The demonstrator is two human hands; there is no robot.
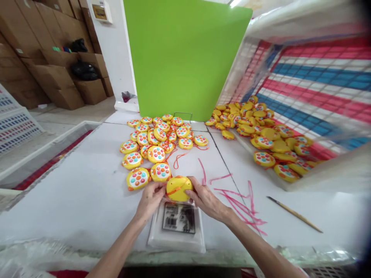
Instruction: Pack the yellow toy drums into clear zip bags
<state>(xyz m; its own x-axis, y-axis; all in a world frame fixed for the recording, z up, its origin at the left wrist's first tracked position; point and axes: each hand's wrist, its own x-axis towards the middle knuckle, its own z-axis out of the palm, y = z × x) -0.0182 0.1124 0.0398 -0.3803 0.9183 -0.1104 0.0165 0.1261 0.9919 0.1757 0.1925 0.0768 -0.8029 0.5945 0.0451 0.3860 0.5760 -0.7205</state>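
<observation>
Head view: at lower centre, our left hand (151, 200) pinches the left edge of a yellow duck-shaped toy (178, 184), back upward with an orange cord (173, 191) across it; our right hand (206, 197) grips its right side. We judge the central toy group (156, 153) done, the right-hand toy heap (270, 134) probably left.

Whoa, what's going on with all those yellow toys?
A person's right hand is holding one yellow toy back side up, with the left hand at its other edge. An orange string lies across its back. One group of toys sits beyond the hands, and a bigger heap is off to the right. A brush lies nearby.
</observation>
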